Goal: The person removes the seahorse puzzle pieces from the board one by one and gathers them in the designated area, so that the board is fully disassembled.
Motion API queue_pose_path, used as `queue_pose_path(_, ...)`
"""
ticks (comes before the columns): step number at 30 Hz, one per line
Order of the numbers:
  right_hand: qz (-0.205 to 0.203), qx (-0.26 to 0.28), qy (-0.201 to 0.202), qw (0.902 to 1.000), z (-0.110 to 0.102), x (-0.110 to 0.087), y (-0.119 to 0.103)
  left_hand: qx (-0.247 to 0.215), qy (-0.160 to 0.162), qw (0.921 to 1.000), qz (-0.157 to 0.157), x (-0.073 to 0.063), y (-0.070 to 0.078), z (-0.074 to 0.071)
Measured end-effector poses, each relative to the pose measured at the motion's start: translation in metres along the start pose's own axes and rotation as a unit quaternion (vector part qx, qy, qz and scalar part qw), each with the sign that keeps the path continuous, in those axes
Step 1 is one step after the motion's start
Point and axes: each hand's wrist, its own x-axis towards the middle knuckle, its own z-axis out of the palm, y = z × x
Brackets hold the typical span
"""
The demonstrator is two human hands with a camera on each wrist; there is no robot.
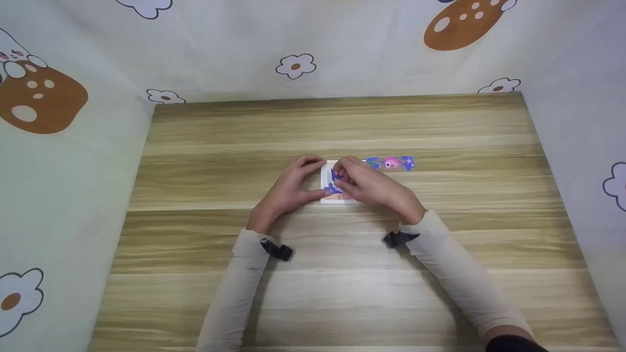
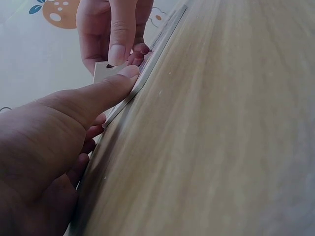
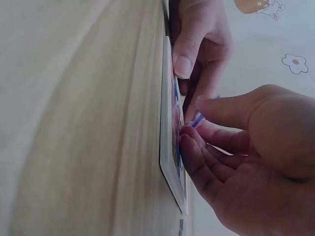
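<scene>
White-bordered puzzle board [image 1: 335,202] lies flat on the wood-grained tabletop [image 1: 313,303], in front of the person and between the two hands. Blue and orange patches of its picture show between the fingers; the rest is covered. The left hand [image 1: 291,186] spans the board's left side with its grip spread wide, thumb stretched over the lower part of the picture and fingertips at the upper left corner. The right hand [image 1: 371,183] covers the board's right side, its grip pinching a small blue-and-white piece [image 3: 196,120] between thumb and fingers, just over the picture. Its lower fingertips touch the board's face.

Just beyond the right hand, near the board's upper right corner, a blue strip [image 1: 391,164] printed with a pink fish lies on the tabletop. Light sleeves [image 1: 225,298] cover both forearms, with a black strap [image 1: 278,250] at each wrist. Behind stands a pale backdrop [image 1: 234,54] patterned with outlined flowers and brown spotted shapes.
</scene>
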Motion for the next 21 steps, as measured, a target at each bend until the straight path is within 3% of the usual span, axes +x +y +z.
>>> queue_pose_path(14,0.033,0.062,0.005,0.9975,-0.007,0.002,0.01,-0.001,-0.003,1.0,-0.008,0.001,0.0,0.0)
queue_pose_path(21,0.039,0.057,0.021,0.9974,-0.016,-0.004,0.018,0.004,0.0,1.0,-0.004,0.0,-0.001,0.001)
